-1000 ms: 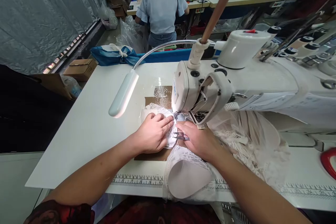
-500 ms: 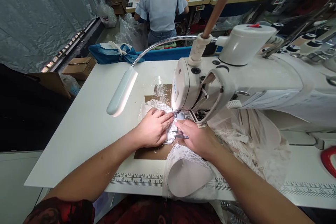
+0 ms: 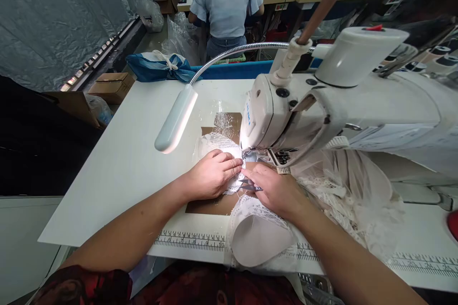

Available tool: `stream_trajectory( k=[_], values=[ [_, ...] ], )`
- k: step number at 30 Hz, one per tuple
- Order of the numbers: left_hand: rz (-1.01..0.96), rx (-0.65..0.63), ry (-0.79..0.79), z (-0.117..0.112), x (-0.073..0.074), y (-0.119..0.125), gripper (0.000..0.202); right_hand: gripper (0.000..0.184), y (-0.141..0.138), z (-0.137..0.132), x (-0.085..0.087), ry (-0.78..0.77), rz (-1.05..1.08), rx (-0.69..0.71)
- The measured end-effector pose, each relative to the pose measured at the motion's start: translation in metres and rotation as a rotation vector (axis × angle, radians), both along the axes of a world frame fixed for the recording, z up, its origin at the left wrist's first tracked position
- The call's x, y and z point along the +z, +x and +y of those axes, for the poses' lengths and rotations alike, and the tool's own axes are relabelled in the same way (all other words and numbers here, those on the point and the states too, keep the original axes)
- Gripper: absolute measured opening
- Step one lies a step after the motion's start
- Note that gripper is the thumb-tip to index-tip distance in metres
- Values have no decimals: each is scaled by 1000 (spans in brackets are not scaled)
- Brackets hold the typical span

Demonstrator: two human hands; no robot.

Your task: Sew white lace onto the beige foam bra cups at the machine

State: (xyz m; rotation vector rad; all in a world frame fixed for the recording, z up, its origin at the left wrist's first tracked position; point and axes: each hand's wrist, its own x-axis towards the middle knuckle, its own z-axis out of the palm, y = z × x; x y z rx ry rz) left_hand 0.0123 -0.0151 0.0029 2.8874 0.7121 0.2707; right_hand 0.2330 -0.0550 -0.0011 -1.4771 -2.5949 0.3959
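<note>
My left hand (image 3: 214,174) lies flat on a white lace bra cup (image 3: 219,141), its fingers stretched toward the needle area of the sewing machine (image 3: 263,114). Thread snips (image 3: 250,186) sit in my right hand (image 3: 277,188), blades pointing left. The right fingertips touch the lace edge just in front of the presser foot, close to my left fingertips. A second cup (image 3: 259,240), pale with a lace border, hangs partly over the table's front edge below my right hand. The stitching point itself is mostly hidden.
A lamp (image 3: 176,119) on a bendable neck hangs over the white table (image 3: 107,171). Brown tape (image 3: 209,207) covers part of the worktop. More lace fabric (image 3: 343,195) is heaped right of my hand. A ruler strip (image 3: 193,242) runs along the front. A person (image 3: 229,5) sits beyond.
The whole view has shifted, so the machine and lamp appear farther right. Both hands stay close together at the presser foot, the snips still held in the right.
</note>
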Motion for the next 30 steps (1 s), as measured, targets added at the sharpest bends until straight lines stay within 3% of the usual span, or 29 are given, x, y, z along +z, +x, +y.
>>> stream_trajectory(
  k=[8,19,30],
  values=[
    [4,60,6,1,-1,1,40,42,-4,-1,-4,108,-53,-75],
    [-45,29,4,0,-3,-2,34,45,-2,-3,-1,120,-36,14],
    [-162,115,31,5,-11,-1,32,42,-9,-3,-6,146,-126,-125]
  ],
)
